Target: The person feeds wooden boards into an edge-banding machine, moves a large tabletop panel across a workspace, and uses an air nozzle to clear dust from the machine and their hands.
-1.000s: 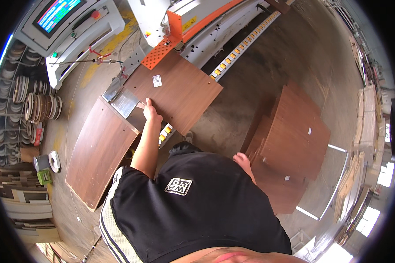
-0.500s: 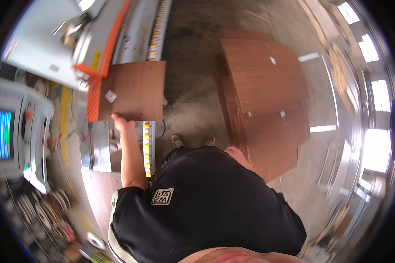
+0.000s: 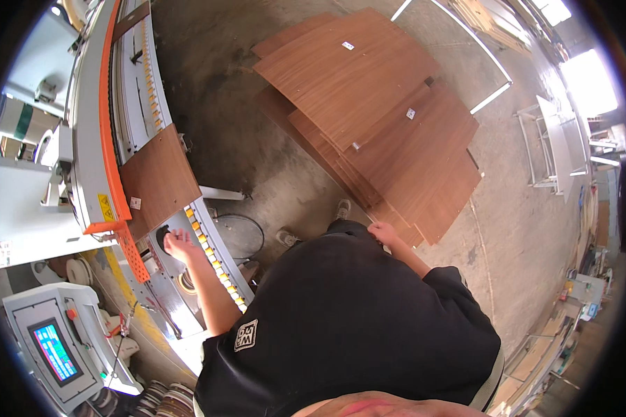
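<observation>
My left hand (image 3: 179, 244) hovers with fingers spread over the grey machine bed (image 3: 188, 292), just behind a brown wood panel (image 3: 156, 177) that lies on the bed and runs under the orange guard (image 3: 108, 125). The hand does not touch the panel and holds nothing. My right hand (image 3: 382, 233) reaches down beside my hip toward the near edge of a stack of brown wood panels (image 3: 368, 104) on the floor. Its fingers look curled, and I cannot tell whether they grip a board.
A long edge-banding machine (image 3: 83, 104) runs along the left. A grey control console with a lit screen (image 3: 52, 351) stands at lower left, with rolls of edge tape (image 3: 167, 399) below. A white metal rack (image 3: 556, 139) stands at right on the concrete floor.
The panel has travelled further into the machine under the orange guard, and my left hand has come off it. My view has swung right, bringing the floor stack into full sight.
</observation>
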Action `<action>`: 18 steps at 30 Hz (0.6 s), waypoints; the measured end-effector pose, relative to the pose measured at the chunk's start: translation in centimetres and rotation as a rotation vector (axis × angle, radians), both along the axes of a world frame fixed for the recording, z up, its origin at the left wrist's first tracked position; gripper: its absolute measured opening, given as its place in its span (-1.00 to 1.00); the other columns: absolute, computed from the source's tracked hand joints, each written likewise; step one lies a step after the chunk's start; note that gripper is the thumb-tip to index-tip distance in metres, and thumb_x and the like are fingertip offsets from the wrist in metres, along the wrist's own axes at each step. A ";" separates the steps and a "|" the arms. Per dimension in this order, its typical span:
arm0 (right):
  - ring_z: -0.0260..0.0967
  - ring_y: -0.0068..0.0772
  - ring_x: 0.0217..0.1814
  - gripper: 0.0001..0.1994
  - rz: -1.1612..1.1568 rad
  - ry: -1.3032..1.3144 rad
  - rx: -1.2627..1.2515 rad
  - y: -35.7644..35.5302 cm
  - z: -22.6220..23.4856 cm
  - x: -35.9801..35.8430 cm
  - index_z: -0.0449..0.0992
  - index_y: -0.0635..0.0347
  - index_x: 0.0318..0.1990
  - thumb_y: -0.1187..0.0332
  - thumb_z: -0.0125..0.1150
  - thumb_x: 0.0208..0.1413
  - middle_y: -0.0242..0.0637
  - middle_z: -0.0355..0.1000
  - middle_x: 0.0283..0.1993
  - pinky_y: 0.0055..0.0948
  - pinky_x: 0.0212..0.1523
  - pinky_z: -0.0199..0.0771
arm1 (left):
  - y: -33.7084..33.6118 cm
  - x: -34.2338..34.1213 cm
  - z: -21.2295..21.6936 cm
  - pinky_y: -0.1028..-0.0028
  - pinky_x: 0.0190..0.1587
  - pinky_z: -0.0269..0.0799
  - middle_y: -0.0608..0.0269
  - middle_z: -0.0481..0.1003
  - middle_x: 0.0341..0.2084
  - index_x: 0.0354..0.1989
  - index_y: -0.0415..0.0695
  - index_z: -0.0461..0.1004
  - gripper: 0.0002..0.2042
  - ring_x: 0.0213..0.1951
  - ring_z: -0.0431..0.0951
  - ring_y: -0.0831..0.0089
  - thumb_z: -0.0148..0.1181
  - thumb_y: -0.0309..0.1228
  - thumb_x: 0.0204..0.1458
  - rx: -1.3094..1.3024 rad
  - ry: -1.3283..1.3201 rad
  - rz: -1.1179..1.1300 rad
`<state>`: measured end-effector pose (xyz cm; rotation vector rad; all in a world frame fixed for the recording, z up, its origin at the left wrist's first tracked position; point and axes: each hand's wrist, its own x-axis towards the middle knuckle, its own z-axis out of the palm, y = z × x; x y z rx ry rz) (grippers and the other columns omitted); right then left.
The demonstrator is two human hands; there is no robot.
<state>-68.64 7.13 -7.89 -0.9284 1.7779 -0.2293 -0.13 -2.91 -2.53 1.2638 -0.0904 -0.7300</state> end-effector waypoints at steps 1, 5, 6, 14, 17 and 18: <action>0.61 -0.30 -0.16 -0.65 0.107 0.085 0.005 0.3 -1.5 -1.3 0.70 0.13 -0.15 0.05 0.30 0.10 -0.19 0.65 -0.23 -0.37 -0.09 0.55 | 0.3 -0.4 -0.8 0.41 -0.28 0.51 0.18 0.58 -0.32 -0.12 -0.19 0.50 -0.76 -0.38 0.53 0.35 0.10 -0.25 0.28 -0.118 -0.027 -0.145; 0.60 -0.26 -0.19 -0.64 0.042 0.045 0.046 -0.2 -3.3 -4.4 0.72 0.09 -0.19 0.01 0.28 0.06 -0.20 0.65 -0.26 -0.34 -0.11 0.56 | -0.7 -14.4 0.7 0.42 -0.35 0.51 0.20 0.56 -0.45 -0.16 -0.14 0.50 -0.82 -0.46 0.53 0.43 0.11 -0.28 0.28 0.153 0.144 -0.588; 0.56 -0.35 -0.24 -0.66 0.020 0.003 0.006 -0.9 -3.2 -5.1 0.70 0.11 -0.19 0.06 0.27 0.08 -0.27 0.62 -0.30 -0.37 -0.18 0.53 | -0.7 -18.0 0.7 0.42 -0.35 0.52 0.20 0.57 -0.43 -0.15 -0.12 0.50 -0.81 -0.44 0.56 0.44 0.13 -0.27 0.28 0.271 0.107 -0.654; 0.52 -0.49 -0.21 -0.74 -0.252 -0.295 -0.043 -5.9 -0.5 -11.3 0.61 0.20 -0.12 0.20 0.25 0.21 -0.37 0.57 -0.26 -0.43 -0.22 0.54 | -1.2 -34.8 -6.2 0.48 -0.35 0.51 0.24 0.59 -0.29 -0.07 -0.12 0.49 -0.75 -0.36 0.60 0.47 0.10 -0.21 0.28 0.766 0.037 -1.275; 0.53 -0.47 -0.26 -0.74 -0.357 -0.305 -0.008 -5.6 0.6 -13.2 0.62 0.20 -0.13 0.20 0.22 0.22 -0.36 0.57 -0.28 -0.44 -0.24 0.54 | -3.0 -39.5 -7.5 0.51 -0.38 0.45 0.29 0.57 -0.31 -0.06 -0.11 0.49 -0.76 -0.40 0.55 0.51 0.08 -0.22 0.29 0.823 -0.041 -1.425; 0.53 -0.46 -0.29 -0.74 -0.400 -0.298 0.001 -5.3 0.9 -13.6 0.62 0.20 -0.13 0.20 0.21 0.23 -0.36 0.57 -0.30 -0.44 -0.25 0.54 | -3.9 -40.9 -7.5 0.52 -0.39 0.42 0.30 0.56 -0.32 -0.06 -0.10 0.49 -0.76 -0.41 0.53 0.52 0.07 -0.22 0.29 0.837 -0.070 -1.446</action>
